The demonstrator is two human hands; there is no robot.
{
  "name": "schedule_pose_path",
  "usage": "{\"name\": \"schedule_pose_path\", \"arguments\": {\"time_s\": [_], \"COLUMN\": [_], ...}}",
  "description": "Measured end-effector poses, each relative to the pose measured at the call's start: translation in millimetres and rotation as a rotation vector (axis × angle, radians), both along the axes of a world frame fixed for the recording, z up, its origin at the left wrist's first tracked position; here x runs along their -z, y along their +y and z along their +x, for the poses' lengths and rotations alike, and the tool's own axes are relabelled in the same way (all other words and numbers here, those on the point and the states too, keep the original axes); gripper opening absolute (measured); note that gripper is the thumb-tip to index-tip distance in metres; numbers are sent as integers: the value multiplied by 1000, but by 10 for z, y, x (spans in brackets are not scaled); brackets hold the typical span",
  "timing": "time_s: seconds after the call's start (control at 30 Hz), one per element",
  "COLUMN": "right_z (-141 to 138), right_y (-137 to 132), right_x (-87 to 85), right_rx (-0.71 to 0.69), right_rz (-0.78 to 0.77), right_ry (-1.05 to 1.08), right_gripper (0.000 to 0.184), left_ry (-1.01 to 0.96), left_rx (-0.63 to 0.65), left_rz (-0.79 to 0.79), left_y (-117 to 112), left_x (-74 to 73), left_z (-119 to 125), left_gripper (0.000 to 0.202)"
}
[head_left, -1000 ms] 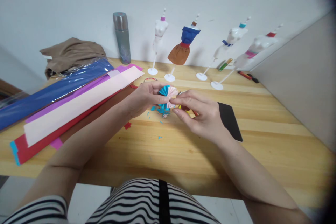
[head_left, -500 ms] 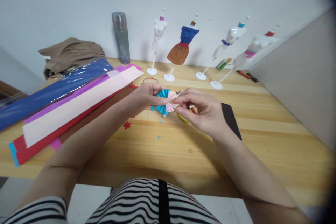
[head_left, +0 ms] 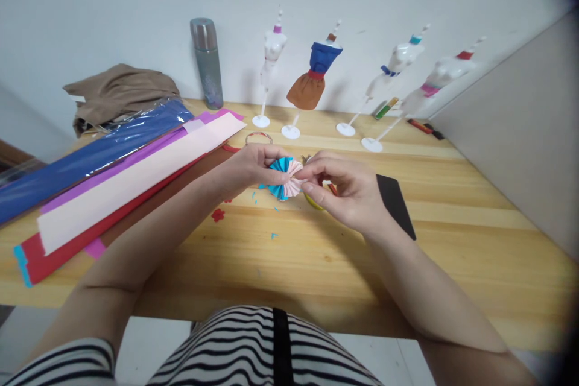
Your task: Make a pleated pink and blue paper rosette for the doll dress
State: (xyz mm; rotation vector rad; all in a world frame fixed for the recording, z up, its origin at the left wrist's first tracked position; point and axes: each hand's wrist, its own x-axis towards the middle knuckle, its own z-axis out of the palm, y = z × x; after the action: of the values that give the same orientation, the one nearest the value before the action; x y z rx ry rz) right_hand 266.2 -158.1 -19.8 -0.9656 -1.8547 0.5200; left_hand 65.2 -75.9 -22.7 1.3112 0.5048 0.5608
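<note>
Between my hands is a round pleated paper rosette (head_left: 281,188), blue on its left half and pale pink on its right. My left hand (head_left: 253,170) pinches the blue side, thumb in front and fingers behind. The thumb and forefinger of my right hand (head_left: 341,190) close on the pink side near the middle. Behind my right hand a yellow ring-shaped thing (head_left: 312,202) shows only in part. Small blue scraps (head_left: 274,235) and a red paper flower (head_left: 218,215) lie on the wooden table (head_left: 307,277) below.
Long paper strips (head_left: 136,184) and a plastic-wrapped blue pack (head_left: 94,151) lie at left, with brown cloth (head_left: 122,93) behind. A flask (head_left: 207,63) and several small mannequins stand along the wall, one in a blue-and-brown dress (head_left: 315,75). A black flat piece (head_left: 396,205) lies at right.
The rosette has tilted slightly and sits a touch lower. Both hands keep their pinch on it, with only small finger movements. The whole view has shifted slightly.
</note>
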Motion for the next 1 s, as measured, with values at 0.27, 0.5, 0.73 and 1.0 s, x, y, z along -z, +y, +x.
{"name": "schedule_pose_path", "arguments": {"time_s": [0.27, 0.5, 0.73, 1.0], "right_z": [-26, -28, -5, 9], "right_y": [-17, -6, 18, -1], "right_x": [-12, 13, 39, 24], "right_rx": [69, 77, 47, 93], "right_rz": [-39, -56, -95, -5], "right_ry": [-20, -1, 43, 32], "right_gripper": [9, 12, 12, 11], "left_ry": [18, 28, 54, 102], "left_rx": [18, 20, 34, 35], "left_rz": [-17, 24, 37, -3], "left_y": [-15, -6, -18, -28], "left_x": [-19, 14, 8, 16], "left_z": [-8, 5, -4, 8], "left_gripper": [28, 25, 29, 34]}}
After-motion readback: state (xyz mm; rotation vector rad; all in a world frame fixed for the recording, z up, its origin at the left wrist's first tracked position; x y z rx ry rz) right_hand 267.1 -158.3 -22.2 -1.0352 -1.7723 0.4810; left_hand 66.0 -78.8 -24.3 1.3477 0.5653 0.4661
